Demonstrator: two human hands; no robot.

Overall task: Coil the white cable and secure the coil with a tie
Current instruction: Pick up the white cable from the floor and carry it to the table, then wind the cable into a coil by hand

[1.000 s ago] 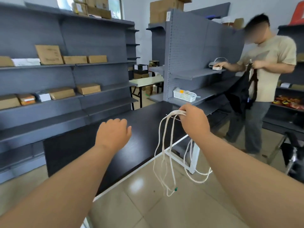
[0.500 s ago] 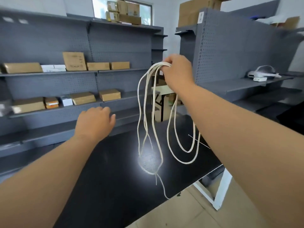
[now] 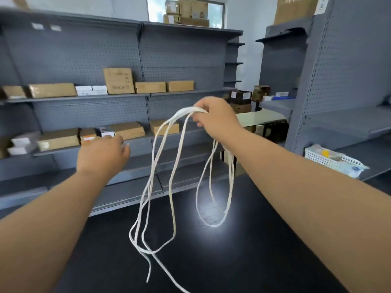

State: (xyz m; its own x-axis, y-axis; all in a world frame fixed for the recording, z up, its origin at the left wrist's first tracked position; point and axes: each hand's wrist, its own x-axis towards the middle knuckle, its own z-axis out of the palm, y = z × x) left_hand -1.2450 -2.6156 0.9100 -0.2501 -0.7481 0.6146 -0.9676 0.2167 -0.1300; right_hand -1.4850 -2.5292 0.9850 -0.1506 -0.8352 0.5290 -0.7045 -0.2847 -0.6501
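1. right grip (image 3: 215,119) still pinches the top of the white cable (image 3: 172,176), loops now dangling over the black counter (image 3: 264,261) instead of past its edge.
2. left grip (image 3: 103,153), loose and empty, has drifted up toward them, so tidying the coil probably comes next.

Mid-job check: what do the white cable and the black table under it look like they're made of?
White cable: soft, matte, maybe a braided or rubbery jacket; it hangs in limp loops from the right hand. Black table: hard smooth board, probably laminate, semi-gloss; it mirrors a bright light spot.
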